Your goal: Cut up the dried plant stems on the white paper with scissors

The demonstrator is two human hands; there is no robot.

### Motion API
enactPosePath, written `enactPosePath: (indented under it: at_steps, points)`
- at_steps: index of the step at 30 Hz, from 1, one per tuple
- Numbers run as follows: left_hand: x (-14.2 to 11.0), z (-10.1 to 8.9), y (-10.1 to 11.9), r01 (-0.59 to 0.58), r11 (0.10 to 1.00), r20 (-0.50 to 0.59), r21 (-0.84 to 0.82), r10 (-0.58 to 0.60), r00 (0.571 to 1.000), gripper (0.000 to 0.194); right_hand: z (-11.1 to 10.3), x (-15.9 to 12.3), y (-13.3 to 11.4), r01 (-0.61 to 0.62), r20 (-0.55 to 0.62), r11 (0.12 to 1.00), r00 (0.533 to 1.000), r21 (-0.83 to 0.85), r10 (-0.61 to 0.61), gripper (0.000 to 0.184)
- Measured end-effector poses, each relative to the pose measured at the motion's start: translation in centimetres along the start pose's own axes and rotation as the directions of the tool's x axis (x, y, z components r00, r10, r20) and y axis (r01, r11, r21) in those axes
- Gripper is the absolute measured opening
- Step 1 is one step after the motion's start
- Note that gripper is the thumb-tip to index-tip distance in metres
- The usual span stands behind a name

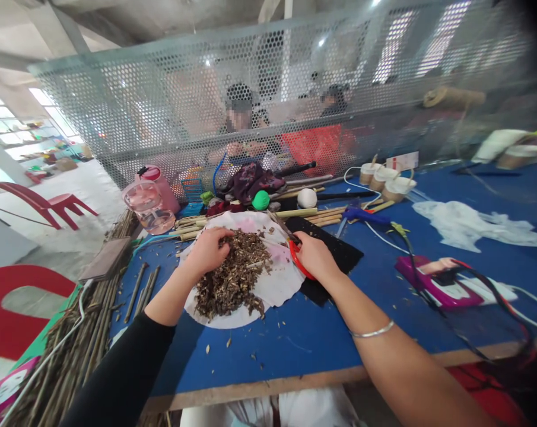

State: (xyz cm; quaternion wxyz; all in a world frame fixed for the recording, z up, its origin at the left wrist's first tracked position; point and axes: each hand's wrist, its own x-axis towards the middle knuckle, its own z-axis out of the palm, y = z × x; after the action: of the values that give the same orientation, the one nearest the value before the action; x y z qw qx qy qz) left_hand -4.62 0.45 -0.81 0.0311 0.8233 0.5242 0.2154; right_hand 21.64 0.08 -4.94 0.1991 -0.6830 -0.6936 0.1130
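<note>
Several cups [397, 190] beyond a white sheet [275, 283] under brown scraps [228, 284]

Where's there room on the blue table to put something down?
Bare blue tabletop shows between the white sheet and the wooden front edge, apart from scattered flakes. Another patch lies between the black sheet and the purple device. Behind the white sheet it's crowded: sticks, green ball, patterned cloth. The brown pile and left hand crowd the sheet itself.

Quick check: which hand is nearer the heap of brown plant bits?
Left. The left hand is right at the upper-left side of the heap; the right hand is off to its right, holding the red-handled scissors.
</note>
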Motion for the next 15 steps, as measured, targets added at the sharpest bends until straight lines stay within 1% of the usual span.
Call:
enactPosePath:
  at_steps: [2,3,5,8,10,12,15]
  points:
    - [0.8,0.0,0.6,-0.033,0.998,-0.018,0.048,0.034,0.999,0.035,-0.1,0.0,-0.1,-0.026,-0.017,1.0,1.0,-0.009,0.026,0.034]
    - [1.2,0.2,0.9,-0.056,0.995,0.001,0.079,0.056,0.998,0.034,-0.2,0.0,-0.1,-0.036,-0.026,0.999,0.999,-0.011,0.036,0.034]
    - [2.2,1.0,1.6,-0.124,0.983,0.09,0.135,0.112,0.99,0.033,-0.2,-0.1,-0.2,-0.046,-0.043,0.999,0.998,-0.009,0.045,0.035]
    - [3.3,2.8,2.5,-0.236,0.959,0.257,0.155,0.191,0.947,0.032,-0.2,-0.3,-0.5,-0.033,-0.054,0.999,0.998,0.001,0.033,0.037]
    - [3.8,4.0,2.8,-0.238,0.956,0.31,0.174,0.176,0.934,0.031,-0.3,-0.4,-0.7,-0.022,-0.052,1.0,0.998,0.007,0.022,0.036]
    - [4.1,4.7,2.9,-0.214,0.962,0.329,0.17,0.149,0.932,0.026,-0.4,-0.5,-0.8,-0.018,-0.049,1.0,0.999,0.011,0.019,0.035]
    - [4.4,4.9,2.7,-0.171,0.977,0.325,0.129,0.121,0.938,0.022,-0.5,-0.5,-0.9,-0.024,-0.038,1.0,0.999,0.009,0.024,0.035]
